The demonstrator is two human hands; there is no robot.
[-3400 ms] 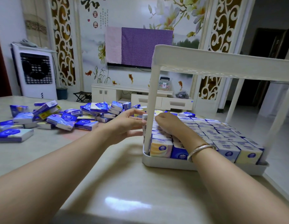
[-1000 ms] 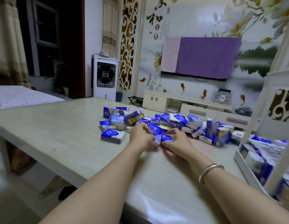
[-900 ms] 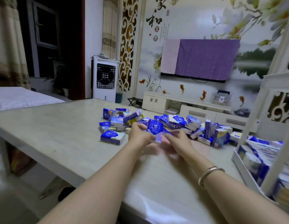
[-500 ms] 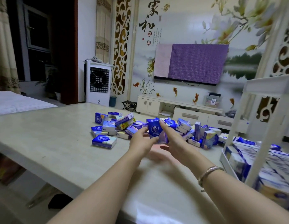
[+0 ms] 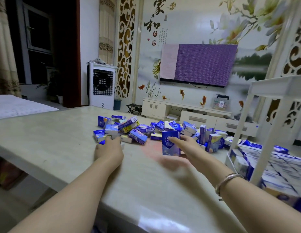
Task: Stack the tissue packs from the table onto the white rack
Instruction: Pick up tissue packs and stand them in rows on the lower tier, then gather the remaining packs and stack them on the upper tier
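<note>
A loose pile of blue and white tissue packs (image 5: 141,130) lies on the pale table (image 5: 53,142). My right hand (image 5: 190,147) holds one blue tissue pack (image 5: 170,145) upright just above the table, thumb on its front. My left hand (image 5: 109,149) reaches to the pile's near left edge, its fingers curled over a pack (image 5: 101,138) there. The white rack (image 5: 262,145) stands at the right. Its lower tray (image 5: 228,159) is packed with rows of stacked packs (image 5: 281,165), blurred in this view.
The rack's upper shelf (image 5: 277,86) juts in at head height on the right. The table's near edge (image 5: 89,187) runs diagonally below my forearms. Beyond the table are a TV cabinet (image 5: 188,113) and a white air cooler (image 5: 101,86).
My hands have separated: the right keeps the blue pack and has shifted right, while the left has dropped to a pack at the pile's left edge. Earlier both hands were at the rack's tray.
</note>
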